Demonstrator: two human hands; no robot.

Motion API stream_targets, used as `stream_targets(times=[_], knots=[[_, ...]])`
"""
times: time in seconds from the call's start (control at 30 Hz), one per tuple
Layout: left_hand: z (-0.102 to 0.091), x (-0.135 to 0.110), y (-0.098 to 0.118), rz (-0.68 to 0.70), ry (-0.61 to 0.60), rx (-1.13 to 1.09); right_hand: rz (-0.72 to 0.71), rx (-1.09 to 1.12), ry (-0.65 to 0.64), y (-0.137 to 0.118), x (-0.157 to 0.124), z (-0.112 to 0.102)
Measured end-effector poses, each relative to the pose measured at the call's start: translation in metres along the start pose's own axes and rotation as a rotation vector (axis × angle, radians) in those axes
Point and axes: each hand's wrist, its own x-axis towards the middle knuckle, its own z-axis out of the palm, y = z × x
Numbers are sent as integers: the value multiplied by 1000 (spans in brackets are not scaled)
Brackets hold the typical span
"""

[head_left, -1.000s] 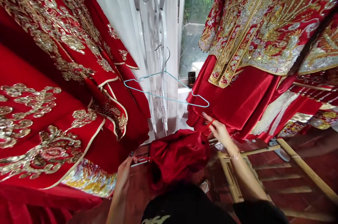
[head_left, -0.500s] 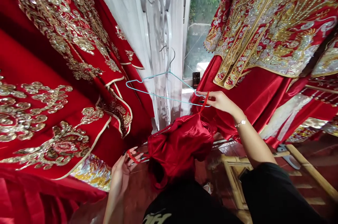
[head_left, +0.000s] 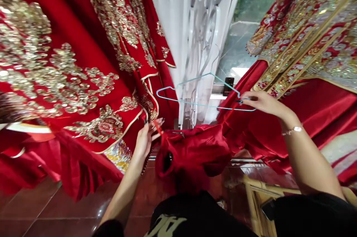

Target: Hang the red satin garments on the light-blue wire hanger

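A thin light-blue wire hanger (head_left: 192, 103) is held up in the middle, its right end pinched in my right hand (head_left: 263, 103). From near that end a red strap (head_left: 229, 115) runs down to a shiny red satin garment (head_left: 195, 151), which hangs bunched in front of my body. On the left side, a second red strap (head_left: 157, 127) passes through the fingers of my left hand (head_left: 145, 138), below and apart from the hanger's left end. The garment's dark opening faces me. Blur hides how the right strap sits on the wire.
Red gold-sequinned clothes (head_left: 106, 125) hang close on the left, and a beaded red jacket (head_left: 301, 43) hangs on the right. Behind are a white curtain and scrollwork (head_left: 205, 25), a window and a phone (head_left: 228, 85). A bamboo chair (head_left: 252, 199) stands low right.
My left hand has risen with its strap, closer to the hanger's left end. The right hand still grips the hanger. The view has shifted, so the surroundings appear farther right.
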Motion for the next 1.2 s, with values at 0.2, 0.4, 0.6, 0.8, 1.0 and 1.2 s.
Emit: stream_targets(times=[0.2,0.4,0.6,0.8,1.0,1.2], knots=[[30,63,44,145,13,-83,111,-264,627,24,-1,17],[41,95,71,49,-62,33,44,-238,569,26,11,19],[80,102,93,16,-258,163,24,-178,514,25,15,30],[106,111,103,296,-116,617,21,-180,526,27,11,42],[60,93,88,762,50,1207,0,-61,497,24,1,58],[8,29,24,758,-408,1082,49,292,685,39,-26,86]])
